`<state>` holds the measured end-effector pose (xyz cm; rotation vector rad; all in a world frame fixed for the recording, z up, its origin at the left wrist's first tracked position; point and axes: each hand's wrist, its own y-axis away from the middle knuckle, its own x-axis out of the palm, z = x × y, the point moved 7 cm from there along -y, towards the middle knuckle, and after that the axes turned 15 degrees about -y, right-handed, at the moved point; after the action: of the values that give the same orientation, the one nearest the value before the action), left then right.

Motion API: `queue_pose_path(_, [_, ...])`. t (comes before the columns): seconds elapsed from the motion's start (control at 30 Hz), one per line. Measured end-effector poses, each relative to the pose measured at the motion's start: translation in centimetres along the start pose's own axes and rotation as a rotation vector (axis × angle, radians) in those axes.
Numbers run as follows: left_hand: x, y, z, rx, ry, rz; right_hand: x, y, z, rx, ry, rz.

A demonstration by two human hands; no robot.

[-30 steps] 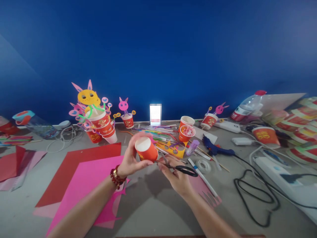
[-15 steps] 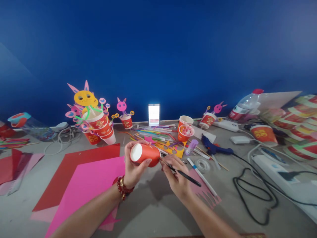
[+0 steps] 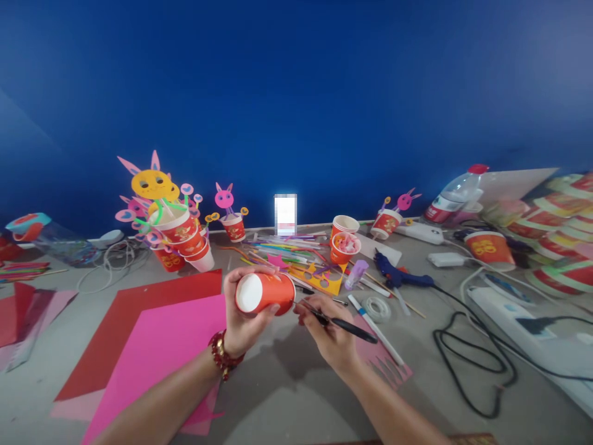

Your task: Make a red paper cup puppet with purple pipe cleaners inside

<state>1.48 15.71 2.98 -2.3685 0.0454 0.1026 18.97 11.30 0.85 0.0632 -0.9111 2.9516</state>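
A red paper cup (image 3: 273, 294) lies on its side in my left hand (image 3: 245, 321), its white base facing left. My left fingers wrap round it, with the thumb along the lower side. My right hand (image 3: 327, 327) grips a slim black-handled tool (image 3: 354, 329), whose tip points at the cup's right end; whether it touches the cup I cannot tell. A beaded red bracelet (image 3: 223, 355) circles my left wrist.
Pink paper (image 3: 162, 352) and red paper (image 3: 102, 334) lie at left. Beyond stand decorated cups (image 3: 173, 228) and a pile of straws (image 3: 278, 247). At right are a blue glue gun (image 3: 403, 276), black cable (image 3: 463, 364), power strip (image 3: 504, 321) and bottle (image 3: 456, 194).
My left hand and the cup have moved slightly left. The tool's handle in my right hand lies at a flatter angle. The whole view has shifted a little.
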Motion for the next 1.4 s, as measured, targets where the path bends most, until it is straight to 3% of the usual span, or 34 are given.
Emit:
queue_pose_path(0.27, [0.4, 0.3, -1.1, 0.202, -0.083, 0.020, 0.8, 1.3, -3.8, 0.491, -0.539, -0.275])
queue_pose_path(0.43, [0.6, 0.7, -1.2, 0.276, -0.153, 0.023, 1.6, 2.0, -4.8, 0.709, -0.693, -0.352])
queue_pose_path(0.6, [0.5, 0.6, -0.5, 0.155, -0.123, 0.006, 0.8, 1.4, -3.7, 0.505, -0.541, -0.278])
queue_pose_path(0.77, [0.5, 0.4, 0.1, -0.011, -0.074, 0.022, 0.1, 0.4, -1.1, 0.186, -0.079, -0.059])
queue_pose_path(0.9, [0.7, 0.0, 0.6, -0.120, 0.027, 0.032, 0.6, -0.2, 1.5, -0.125, 0.198, 0.101])
queue_pose_path(1.07, [1.1, 0.1, 2.0, -0.285, 0.102, 0.071, 1.9, -0.7, 3.1, -0.346, 0.322, 0.276])
queue_pose_path(1.2, [1.5, 0.2, 3.0, -0.385, 0.167, 0.128, 2.3, -0.4, 3.2, -0.443, 0.356, 0.378])
queue_pose_path(1.4, [2.7, 0.3, 3.6, -0.551, 0.303, 0.306, 2.6, 0.3, 2.2, -0.421, 0.478, 0.536])
